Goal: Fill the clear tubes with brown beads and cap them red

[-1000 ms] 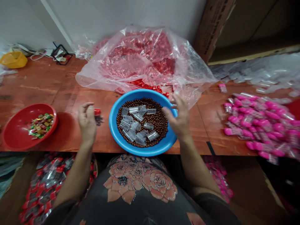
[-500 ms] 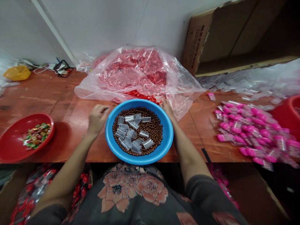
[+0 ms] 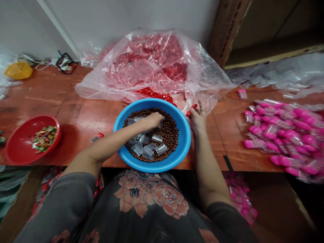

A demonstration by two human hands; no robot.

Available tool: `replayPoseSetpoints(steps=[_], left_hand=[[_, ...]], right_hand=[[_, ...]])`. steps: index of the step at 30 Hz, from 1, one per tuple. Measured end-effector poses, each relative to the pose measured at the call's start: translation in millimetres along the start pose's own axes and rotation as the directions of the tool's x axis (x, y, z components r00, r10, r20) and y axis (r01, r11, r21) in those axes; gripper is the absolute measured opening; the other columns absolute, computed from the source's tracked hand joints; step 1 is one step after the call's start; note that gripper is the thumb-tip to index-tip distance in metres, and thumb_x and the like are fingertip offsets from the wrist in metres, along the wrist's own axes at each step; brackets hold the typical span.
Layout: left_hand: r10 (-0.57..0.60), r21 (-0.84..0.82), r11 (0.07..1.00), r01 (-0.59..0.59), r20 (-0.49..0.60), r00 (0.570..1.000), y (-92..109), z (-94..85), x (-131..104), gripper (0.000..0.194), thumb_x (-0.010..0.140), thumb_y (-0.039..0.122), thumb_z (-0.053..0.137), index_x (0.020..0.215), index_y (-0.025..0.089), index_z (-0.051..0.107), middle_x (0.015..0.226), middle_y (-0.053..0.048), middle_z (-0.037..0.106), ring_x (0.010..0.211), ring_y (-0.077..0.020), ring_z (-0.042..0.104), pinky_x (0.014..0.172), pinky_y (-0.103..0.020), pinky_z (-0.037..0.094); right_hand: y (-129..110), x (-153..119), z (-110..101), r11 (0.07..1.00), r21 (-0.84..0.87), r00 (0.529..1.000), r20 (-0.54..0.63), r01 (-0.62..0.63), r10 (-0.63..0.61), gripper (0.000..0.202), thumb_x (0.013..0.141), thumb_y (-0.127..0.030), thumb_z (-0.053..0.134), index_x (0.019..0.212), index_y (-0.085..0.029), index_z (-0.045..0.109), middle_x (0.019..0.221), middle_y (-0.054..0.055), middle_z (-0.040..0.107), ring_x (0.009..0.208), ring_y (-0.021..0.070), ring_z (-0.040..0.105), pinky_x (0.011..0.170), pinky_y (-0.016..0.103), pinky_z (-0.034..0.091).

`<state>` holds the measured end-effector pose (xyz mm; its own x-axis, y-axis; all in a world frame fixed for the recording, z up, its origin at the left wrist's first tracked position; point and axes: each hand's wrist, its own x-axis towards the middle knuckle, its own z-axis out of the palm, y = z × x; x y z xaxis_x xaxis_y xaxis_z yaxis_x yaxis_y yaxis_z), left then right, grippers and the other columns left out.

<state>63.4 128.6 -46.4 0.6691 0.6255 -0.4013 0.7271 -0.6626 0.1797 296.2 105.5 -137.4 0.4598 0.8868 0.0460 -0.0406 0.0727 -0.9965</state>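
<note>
A blue basin point(image 3: 186, 141) holds small brown balls point(image 3: 169, 135) and several clear plastic containers point(image 3: 147, 152). Over its far part, my left hand point(image 3: 154, 120) is closed around a clear container, mostly hidden by the fingers. Just right of the rim, my right hand point(image 3: 198, 116) pinches a red cap point(image 3: 192, 108) between thumb and fingers. More red caps point(image 3: 152, 92) spill from a big clear plastic bag point(image 3: 93, 86) behind the basin. To the basin's left, a small container with a red cap point(image 3: 100, 135) lies on the table, partly behind my left forearm.
A red bowl point(image 3: 17, 143) of wrapped candies stands at the left. Pink-capped containers point(image 3: 286, 130) are heaped at the right, with clear empty ones point(image 3: 278, 76) behind them. A cardboard box point(image 3: 227, 30) is at the back right, a yellow basket point(image 3: 19, 70) at the back left.
My left hand has moved right, from beside the basin into it. A red-capped container now lies on the left. My right hand has drawn away from the caps with a red cap.
</note>
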Motion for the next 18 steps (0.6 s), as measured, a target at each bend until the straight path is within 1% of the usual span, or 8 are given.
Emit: replayPoseSetpoints(steps=[1,3,5,7,9,11,14,18], left_hand=[[-0.038,-0.004,0.999,0.038,0.008,0.999,0,1.1,-1,0.042,0.081,0.025,0.069,0.121,0.013,0.066,0.112,-0.013,0.068,0.104,-0.0261,0.064,0.087,-0.031,0.048],[-0.098,0.001,0.995,0.098,0.011,0.995,1,1.3,-4,0.054,0.077,0.035,0.075,0.123,0.010,0.063,0.111,-0.015,0.068,0.104,-0.0290,0.063,0.085,-0.033,0.048],[-0.054,0.030,0.998,0.055,-0.010,0.998,-1,-0.8,-6,0.064,0.073,0.040,0.079,0.128,0.013,0.061,0.120,-0.016,0.063,0.109,-0.0309,0.059,0.087,-0.034,0.047],[0.108,0.068,0.992,-0.106,-0.017,0.994,-8,-3.7,-5,0.063,0.074,0.038,0.077,0.131,0.019,0.060,0.131,-0.015,0.056,0.116,-0.0306,0.053,0.092,-0.035,0.043],[0.275,0.091,0.957,-0.277,0.029,0.961,-15,-4.7,-2,0.050,0.078,0.031,0.074,0.127,0.024,0.065,0.131,-0.011,0.057,0.117,-0.0275,0.050,0.097,-0.033,0.040],[0.334,0.116,0.932,-0.343,0.085,0.939,-20,-2.5,2,0.036,0.080,0.026,0.071,0.116,0.023,0.072,0.121,-0.009,0.063,0.111,-0.0251,0.053,0.097,-0.031,0.039],[0.296,0.178,0.933,-0.312,0.113,0.949,-19,3.5,2,0.029,0.081,0.029,0.070,0.108,0.017,0.074,0.113,-0.011,0.069,0.110,-0.0265,0.056,0.093,-0.031,0.042],[0.150,0.143,0.977,-0.156,0.048,0.987,-16,1.3,-3,0.032,0.090,0.032,0.060,0.113,0.014,0.072,0.114,-0.013,0.070,0.104,-0.0247,0.063,0.087,-0.029,0.045]], right_hand=[[-7,-11,-6,0.984,0.173,1.000,0.000,-0.031,0.031,0.047,0.076,-0.031,0.065,0.122,-0.034,0.059,0.091,-0.005,0.059,0.062,0.0056,0.051,0.063,0.020,0.049],[-20,-34,-18,0.895,0.435,0.994,0.027,-0.105,0.103,0.042,0.072,-0.028,0.073,0.113,-0.034,0.064,0.086,-0.007,0.059,0.061,0.0036,0.052,0.060,0.016,0.049],[-32,-58,-27,0.819,0.546,0.984,0.068,-0.175,0.166,0.036,0.071,-0.028,0.077,0.106,-0.033,0.068,0.088,-0.006,0.064,0.066,0.0038,0.057,0.058,0.015,0.050],[-38,-82,-34,0.775,0.587,0.969,0.081,-0.234,0.231,0.034,0.072,-0.028,0.078,0.103,-0.033,0.069,0.092,-0.005,0.068,0.067,0.0041,0.059,0.058,0.014,0.051],[-38,-103,-40,0.749,0.605,0.956,0.072,-0.270,0.286,0.035,0.071,-0.026,0.079,0.104,-0.035,0.070,0.093,-0.005,0.070,0.065,0.0034,0.059,0.057,0.014,0.051],[-36,-121,-44,0.736,0.611,0.943,0.055,-0.291,0.328,0.037,0.072,-0.027,0.079,0.106,-0.037,0.069,0.096,-0.006,0.072,0.063,0.0029,0.060,0.056,0.013,0.051],[-34,-141,-49,0.751,0.589,0.936,0.026,-0.298,0.351,0.039,0.073,-0.027,0.079,0.109,-0.038,0.069,0.098,-0.005,0.073,0.063,0.0035,0.062,0.056,0.014,0.052],[-37,-153,-55,0.796,0.524,0.938,0.018,-0.304,0.347,0.040,0.073,-0.028,0.079,0.111,-0.035,0.068,0.100,-0.003,0.074,0.064,0.0062,0.064,0.057,0.017,0.053]])
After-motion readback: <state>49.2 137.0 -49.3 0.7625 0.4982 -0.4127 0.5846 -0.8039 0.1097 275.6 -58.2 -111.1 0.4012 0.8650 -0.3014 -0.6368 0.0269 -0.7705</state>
